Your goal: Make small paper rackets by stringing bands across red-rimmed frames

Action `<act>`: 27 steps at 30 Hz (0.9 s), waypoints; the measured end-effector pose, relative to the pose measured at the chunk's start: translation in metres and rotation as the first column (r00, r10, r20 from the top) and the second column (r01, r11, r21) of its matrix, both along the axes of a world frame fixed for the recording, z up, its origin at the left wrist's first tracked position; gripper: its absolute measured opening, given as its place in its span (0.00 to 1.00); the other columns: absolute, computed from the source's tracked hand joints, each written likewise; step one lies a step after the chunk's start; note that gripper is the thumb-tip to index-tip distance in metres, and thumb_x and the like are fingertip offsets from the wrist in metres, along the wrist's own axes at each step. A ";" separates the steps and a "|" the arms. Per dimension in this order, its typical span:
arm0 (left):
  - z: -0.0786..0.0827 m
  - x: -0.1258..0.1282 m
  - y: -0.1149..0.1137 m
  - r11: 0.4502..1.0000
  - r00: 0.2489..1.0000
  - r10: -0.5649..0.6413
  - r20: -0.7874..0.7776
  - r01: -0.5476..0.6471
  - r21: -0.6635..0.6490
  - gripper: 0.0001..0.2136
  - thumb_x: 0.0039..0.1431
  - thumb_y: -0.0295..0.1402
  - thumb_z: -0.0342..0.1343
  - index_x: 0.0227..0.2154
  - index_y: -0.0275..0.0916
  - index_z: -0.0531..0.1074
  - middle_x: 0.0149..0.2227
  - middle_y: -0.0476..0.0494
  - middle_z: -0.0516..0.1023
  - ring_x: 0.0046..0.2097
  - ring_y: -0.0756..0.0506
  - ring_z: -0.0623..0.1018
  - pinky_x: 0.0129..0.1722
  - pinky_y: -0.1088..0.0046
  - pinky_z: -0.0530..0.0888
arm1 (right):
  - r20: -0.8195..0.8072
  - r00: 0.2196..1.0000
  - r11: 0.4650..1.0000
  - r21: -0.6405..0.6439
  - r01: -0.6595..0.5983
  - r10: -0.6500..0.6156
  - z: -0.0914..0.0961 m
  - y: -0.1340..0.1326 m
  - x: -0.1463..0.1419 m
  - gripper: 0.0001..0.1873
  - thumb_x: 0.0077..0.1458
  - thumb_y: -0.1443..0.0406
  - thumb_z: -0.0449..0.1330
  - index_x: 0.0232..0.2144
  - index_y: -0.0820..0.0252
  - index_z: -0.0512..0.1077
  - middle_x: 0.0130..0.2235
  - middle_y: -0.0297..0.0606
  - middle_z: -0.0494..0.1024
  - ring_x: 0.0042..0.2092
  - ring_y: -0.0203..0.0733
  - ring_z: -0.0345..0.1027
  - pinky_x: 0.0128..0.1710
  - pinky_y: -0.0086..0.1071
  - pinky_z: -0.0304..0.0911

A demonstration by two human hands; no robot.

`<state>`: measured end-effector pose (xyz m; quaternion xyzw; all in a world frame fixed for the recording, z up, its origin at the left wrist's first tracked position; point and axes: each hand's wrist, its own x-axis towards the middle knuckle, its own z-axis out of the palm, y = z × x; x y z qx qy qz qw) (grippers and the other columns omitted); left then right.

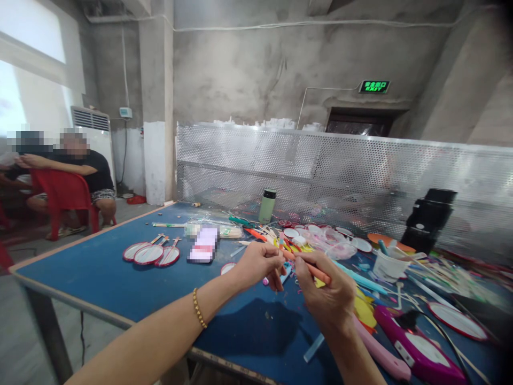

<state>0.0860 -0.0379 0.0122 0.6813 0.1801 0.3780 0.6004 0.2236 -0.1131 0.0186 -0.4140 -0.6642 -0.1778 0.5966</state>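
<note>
Above the blue table [172, 299], my right hand [331, 289] is closed around an orange pen-shaped tool [318, 274], its front end pointing toward the other hand. My left hand [262, 264], with a gold bead bracelet [199, 308] on the wrist, pinches a small pale strip [281, 241] that stands up at the fingertips. The fingertips partly hide the strip and the tool's tip. Beneath the hands lie small colourful scraps and a light-blue piece [286, 272]. A translucent stick [313, 347] rests near the front edge.
Small round red-rimmed fans [149, 254] and a phone [203, 245] lie left. Behind stands a green bottle [267, 207] before a perforated metal partition [240, 155]. Clutter on the right includes a white tub [389, 267] and a purple device [419, 347]. People sit far left.
</note>
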 end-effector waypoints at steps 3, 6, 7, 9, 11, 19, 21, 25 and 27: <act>0.000 0.000 -0.001 1.000 1.000 -0.004 0.009 0.004 -0.001 0.09 0.50 0.37 0.55 0.26 0.34 0.71 0.22 0.47 0.74 0.19 0.48 0.76 0.17 0.77 0.69 | -0.009 1.000 1.000 -0.007 -0.009 0.009 0.000 0.000 0.000 0.06 0.56 0.68 0.60 0.29 0.57 0.76 0.27 0.30 0.76 0.27 0.33 0.68 0.27 0.28 0.62; 0.000 -0.001 -0.001 1.000 1.000 -0.006 0.010 0.005 0.006 0.10 0.51 0.37 0.55 0.25 0.33 0.70 0.21 0.47 0.73 0.20 0.48 0.76 0.17 0.76 0.70 | -0.016 1.000 1.000 -0.002 0.009 -0.009 0.001 0.000 -0.001 0.06 0.57 0.68 0.59 0.29 0.57 0.75 0.27 0.31 0.76 0.27 0.33 0.69 0.28 0.28 0.63; 0.000 -0.001 -0.001 1.000 1.000 -0.005 0.011 0.005 0.007 0.10 0.51 0.37 0.55 0.25 0.33 0.70 0.21 0.47 0.73 0.20 0.48 0.76 0.17 0.76 0.70 | -0.016 1.000 1.000 0.002 0.017 -0.017 0.001 -0.001 -0.001 0.06 0.57 0.68 0.59 0.29 0.57 0.75 0.27 0.31 0.77 0.28 0.34 0.70 0.29 0.28 0.63; 0.000 0.000 0.000 1.000 1.000 -0.005 0.007 0.005 0.006 0.10 0.51 0.37 0.55 0.25 0.33 0.70 0.22 0.46 0.74 0.20 0.47 0.76 0.17 0.75 0.70 | -0.016 0.999 0.999 0.013 0.030 -0.030 0.002 -0.001 -0.001 0.06 0.57 0.68 0.59 0.29 0.57 0.75 0.27 0.31 0.77 0.29 0.34 0.71 0.30 0.28 0.64; 0.000 0.000 0.000 1.000 1.000 -0.001 0.001 0.001 0.006 0.10 0.51 0.37 0.55 0.25 0.33 0.70 0.20 0.46 0.73 0.20 0.47 0.76 0.17 0.76 0.70 | -0.006 1.000 0.999 0.014 0.030 -0.030 0.002 -0.001 0.000 0.06 0.57 0.68 0.59 0.28 0.57 0.75 0.27 0.31 0.77 0.28 0.34 0.70 0.29 0.28 0.64; 0.001 -0.001 -0.001 1.000 1.000 0.002 0.008 -0.002 -0.001 0.10 0.49 0.38 0.56 0.26 0.34 0.70 0.21 0.48 0.73 0.20 0.47 0.76 0.17 0.76 0.69 | 0.002 1.000 1.000 -0.002 -0.021 0.021 0.001 -0.001 -0.002 0.06 0.57 0.68 0.59 0.29 0.57 0.75 0.27 0.31 0.76 0.27 0.33 0.69 0.28 0.27 0.63; 0.001 -0.001 0.000 1.000 1.000 0.005 0.001 -0.005 0.009 0.10 0.50 0.37 0.56 0.25 0.34 0.70 0.20 0.47 0.73 0.20 0.47 0.76 0.17 0.76 0.69 | -0.012 1.000 1.000 0.009 -0.006 0.006 0.002 -0.002 -0.001 0.06 0.57 0.68 0.59 0.29 0.57 0.75 0.28 0.31 0.77 0.28 0.34 0.70 0.29 0.28 0.63; -0.001 0.000 0.001 1.000 1.000 0.008 -0.005 -0.008 0.027 0.11 0.52 0.37 0.55 0.24 0.34 0.70 0.18 0.47 0.72 0.20 0.46 0.76 0.17 0.76 0.69 | -0.037 0.999 0.999 0.024 0.027 -0.026 0.003 -0.003 0.000 0.06 0.56 0.68 0.60 0.29 0.57 0.75 0.27 0.31 0.77 0.28 0.35 0.71 0.29 0.28 0.63; -0.001 0.000 0.001 1.000 1.000 0.004 0.000 -0.004 0.019 0.10 0.51 0.38 0.55 0.25 0.34 0.70 0.20 0.47 0.73 0.20 0.46 0.76 0.17 0.76 0.69 | -0.027 1.000 1.000 0.019 0.012 -0.012 0.002 -0.002 0.001 0.06 0.56 0.68 0.59 0.29 0.57 0.75 0.27 0.31 0.77 0.28 0.35 0.71 0.29 0.28 0.63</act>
